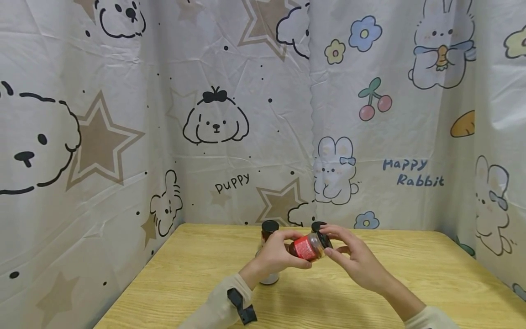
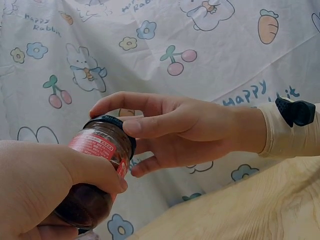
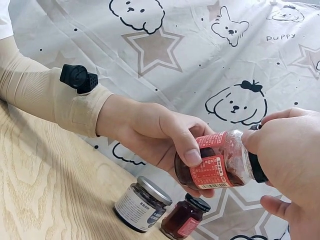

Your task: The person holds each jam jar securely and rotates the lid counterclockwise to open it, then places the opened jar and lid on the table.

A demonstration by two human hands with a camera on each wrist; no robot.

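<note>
My left hand (image 1: 273, 253) grips a glass jar (image 1: 306, 248) round its body, thumb across the red label. The jar is tilted above the table, its black lid (image 1: 324, 239) toward the right, and dark contents show through the glass in the right wrist view. With thumb and fingers, my right hand (image 1: 357, 260) pinches the lid, which sits on the jar's mouth. Below the held jar in the right wrist view stand a silver-lidded jar (image 3: 142, 204) with a white label and a smaller dark red jar (image 3: 184, 218) with a black lid.
The wood-grain table (image 1: 197, 265) runs back to a printed curtain (image 1: 246, 114) that encloses it at the back and sides. Behind the hands, another black-lidded jar (image 1: 270, 226) rises at left, and a black lid (image 1: 317, 225) partly shows at right.
</note>
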